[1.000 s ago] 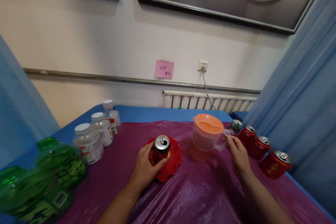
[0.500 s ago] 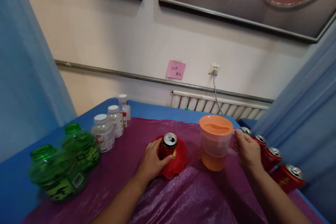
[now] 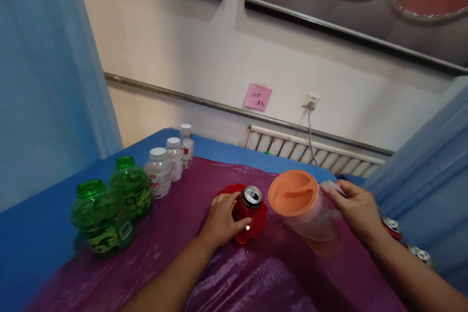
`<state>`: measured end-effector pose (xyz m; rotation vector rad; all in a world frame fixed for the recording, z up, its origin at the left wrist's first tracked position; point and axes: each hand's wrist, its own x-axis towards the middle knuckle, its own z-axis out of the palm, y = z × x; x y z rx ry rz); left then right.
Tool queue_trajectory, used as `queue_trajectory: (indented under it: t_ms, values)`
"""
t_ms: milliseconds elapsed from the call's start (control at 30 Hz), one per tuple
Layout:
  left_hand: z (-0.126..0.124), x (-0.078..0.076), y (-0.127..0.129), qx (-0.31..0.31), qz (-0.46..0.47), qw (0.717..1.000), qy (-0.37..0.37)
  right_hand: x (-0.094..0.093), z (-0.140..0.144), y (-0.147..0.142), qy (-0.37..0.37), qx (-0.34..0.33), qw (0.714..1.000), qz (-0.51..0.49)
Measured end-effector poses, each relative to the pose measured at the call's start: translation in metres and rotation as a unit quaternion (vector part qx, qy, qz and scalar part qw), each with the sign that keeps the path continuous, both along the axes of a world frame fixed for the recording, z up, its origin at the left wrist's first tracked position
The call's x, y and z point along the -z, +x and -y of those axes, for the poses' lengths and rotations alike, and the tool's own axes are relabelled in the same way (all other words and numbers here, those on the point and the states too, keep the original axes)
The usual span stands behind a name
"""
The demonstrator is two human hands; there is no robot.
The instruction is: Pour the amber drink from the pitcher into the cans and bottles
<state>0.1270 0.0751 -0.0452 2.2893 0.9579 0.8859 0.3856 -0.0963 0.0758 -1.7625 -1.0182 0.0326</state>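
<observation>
Two hands work over the purple-covered table [image 3: 256, 278]. Left hand [image 3: 221, 219] wraps its fingers around a red can [image 3: 248, 203] — opened, standing upright on a red scalloped plate [image 3: 256, 226]. Right hand [image 3: 356, 209] has its fingers clamped on the handle of a clear pitcher [image 3: 310, 217] with an orange lid, tilted toward the can, orange liquid pooled low inside. Two green bottles [image 3: 109, 207] and white-capped jars [image 3: 164, 170] stand at the table's left side — more red cans [image 3: 393, 226] lie past the right wrist.

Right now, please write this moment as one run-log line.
left hand: grips red can on red plate | right hand: tilts pitcher toward can
</observation>
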Motion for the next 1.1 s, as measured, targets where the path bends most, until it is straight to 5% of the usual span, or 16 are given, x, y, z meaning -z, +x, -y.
queue_trajectory:
  t_ms: [1100]
  values:
    - [0.011, -0.009, -0.003, 0.021, -0.031, 0.999, -0.029, -0.011, -0.017, -0.008, -0.039, -0.024, 0.989, 0.140]
